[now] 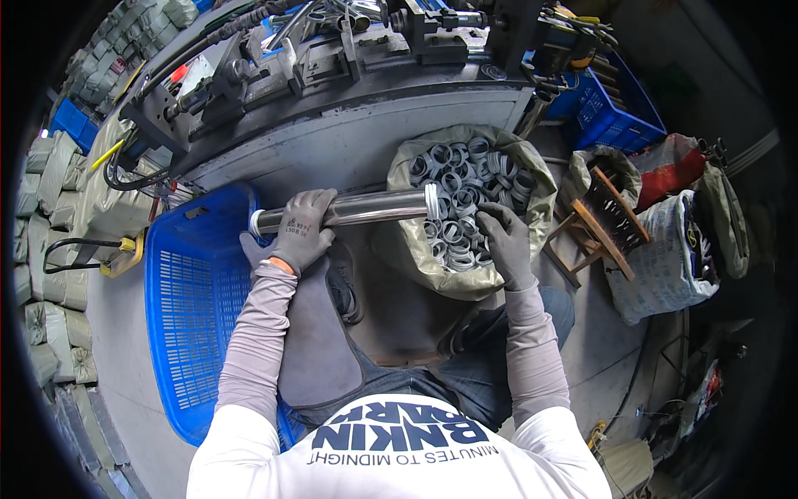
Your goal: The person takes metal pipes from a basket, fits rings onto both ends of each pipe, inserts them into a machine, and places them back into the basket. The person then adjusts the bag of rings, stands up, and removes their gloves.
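My left hand, in a grey work glove, is wrapped round a shiny metal tube near its left end. The tube lies roughly level, from above the blue basket to over the sack. A pale ring sits around its right end, and another pale ring is at the left end. My right hand, also gloved, is over the right part of an open sack full of loose grey rings. Its fingers are bent and apart, close to the rings, with nothing visible between them.
A blue plastic basket stands at my left. Beyond the tube is a metal workbench with clamps and fixtures. To the right are a wooden stool, a white woven sack and a blue crate. Wrapped bundles are stacked at far left.
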The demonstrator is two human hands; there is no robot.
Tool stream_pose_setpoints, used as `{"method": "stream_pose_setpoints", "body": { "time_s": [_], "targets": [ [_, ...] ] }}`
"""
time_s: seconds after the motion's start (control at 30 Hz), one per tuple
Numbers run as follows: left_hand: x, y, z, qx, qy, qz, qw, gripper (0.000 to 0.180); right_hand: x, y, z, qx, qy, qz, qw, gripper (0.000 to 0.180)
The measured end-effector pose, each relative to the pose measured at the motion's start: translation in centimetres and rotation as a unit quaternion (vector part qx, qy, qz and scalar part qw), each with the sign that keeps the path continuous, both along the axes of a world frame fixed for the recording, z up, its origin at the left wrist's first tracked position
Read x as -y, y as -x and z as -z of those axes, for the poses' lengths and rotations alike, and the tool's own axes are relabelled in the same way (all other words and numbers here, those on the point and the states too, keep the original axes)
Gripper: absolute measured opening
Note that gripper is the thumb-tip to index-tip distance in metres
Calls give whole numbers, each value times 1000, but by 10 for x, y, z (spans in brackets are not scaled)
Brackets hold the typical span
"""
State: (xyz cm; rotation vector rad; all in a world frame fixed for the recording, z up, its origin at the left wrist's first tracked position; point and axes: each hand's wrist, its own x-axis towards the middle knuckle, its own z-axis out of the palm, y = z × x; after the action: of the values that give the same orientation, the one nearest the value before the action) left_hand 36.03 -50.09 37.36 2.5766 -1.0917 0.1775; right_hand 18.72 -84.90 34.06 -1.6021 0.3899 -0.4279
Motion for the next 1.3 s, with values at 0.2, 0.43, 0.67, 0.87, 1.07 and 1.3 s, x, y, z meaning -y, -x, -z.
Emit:
{"method": "stream_pose_setpoints", "body": {
  "time_s": [0.2, 0.43, 0.67, 0.87, 1.07, 1.3],
  "targets": [
    [1, -1, 0, -1, -3, 3, 1000, 70, 3, 2, 1, -9, 27, 10, 1000, 29],
    [-2, 0, 0, -1, -1, 5, 1000, 72, 2, 0, 7, -3, 35, 14, 999, 29],
    [-2, -2, 3, -15, 2, 5, 1000, 75, 2, 2, -1, -8, 52, 18, 998, 29],
    [-4, 0, -1, -21, -1, -6, 1000, 73, -1, 0, 0, -3, 56, 10, 998, 29],
    [0, -1, 3, 2, 6, 8, 1000, 70, -1, 4, -7, -22, 25, 19, 999, 27],
    [-3, 0, 0, -14, 9, 0, 1000, 67, -2, 1, -2, -2, 11, 11, 1000, 28]
  ]
}}
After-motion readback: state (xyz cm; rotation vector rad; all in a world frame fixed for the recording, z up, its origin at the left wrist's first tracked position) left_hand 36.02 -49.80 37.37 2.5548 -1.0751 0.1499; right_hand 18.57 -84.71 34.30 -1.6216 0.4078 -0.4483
